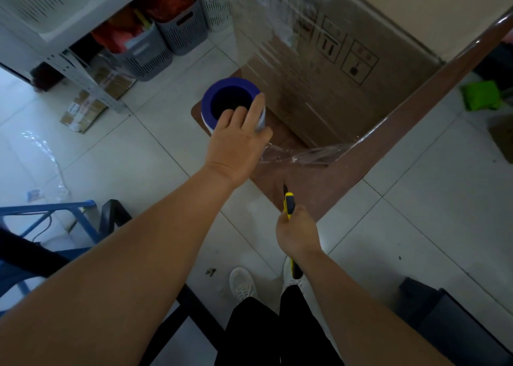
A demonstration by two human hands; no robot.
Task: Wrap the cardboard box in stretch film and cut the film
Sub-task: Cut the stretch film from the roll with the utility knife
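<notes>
A tall cardboard box [333, 68] stands ahead of me, its sides covered in clear stretch film. My left hand [236, 143] grips the top of the film roll [211, 101], which has a blue core and stands upright beside the box. A bunched strand of film [302, 154] stretches from the roll, under my left hand, to the box's near corner. My right hand [298, 235] holds a yellow utility knife [288, 201] with its blade out, pointing up toward the strand but a little short of it.
The box stands on a brown board [280, 140] on the white tiled floor. A metal shelf with grey baskets [166, 32] is at the upper left. Blue and black frames [83, 221] lie at my left, a dark bin [444, 324] at my lower right. My feet are below.
</notes>
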